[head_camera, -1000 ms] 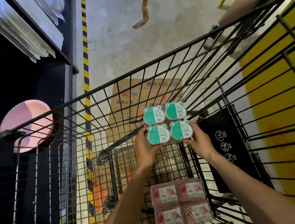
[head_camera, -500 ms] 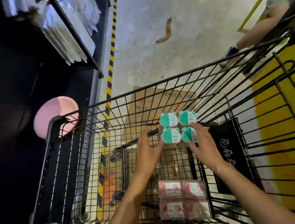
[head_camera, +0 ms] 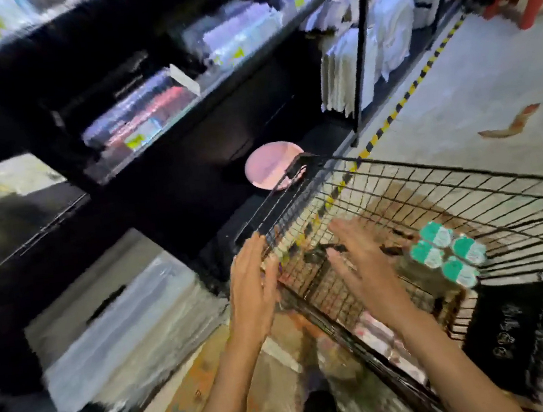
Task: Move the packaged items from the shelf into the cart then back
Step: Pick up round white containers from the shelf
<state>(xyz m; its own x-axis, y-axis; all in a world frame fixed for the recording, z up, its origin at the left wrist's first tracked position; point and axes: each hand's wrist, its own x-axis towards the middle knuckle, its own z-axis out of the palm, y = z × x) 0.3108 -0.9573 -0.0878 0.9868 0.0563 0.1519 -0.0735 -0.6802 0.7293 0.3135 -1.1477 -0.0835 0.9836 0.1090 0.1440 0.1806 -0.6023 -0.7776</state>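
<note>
Head view, heavy motion blur. Left hand (head_camera: pixel 252 287) spread flat, fingers extended, grip empty, over near-left rim of black wire shopping cart (head_camera: pixel 432 193). Right hand (head_camera: pixel 369 262) also spread, grip empty, above cart interior, just left of teal-lidded four-pack of round containers (head_camera: pixel 448 254), not touching it. Teal pack sits inside cart; pink shrink-wrapped pack (head_camera: pixel 378 333) lies lower in cart, nearer person. Black shelving unit (head_camera: pixel 156 117) at left holds blurred packaged goods. Pink round disc (head_camera: pixel 270 165) on low shelf beyond cart corner.

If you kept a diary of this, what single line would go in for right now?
Left hand: open, empty | right hand: open, empty | green-lidded pack: in cart, released | pink pack: in cart | view swinging toward shelf
</note>
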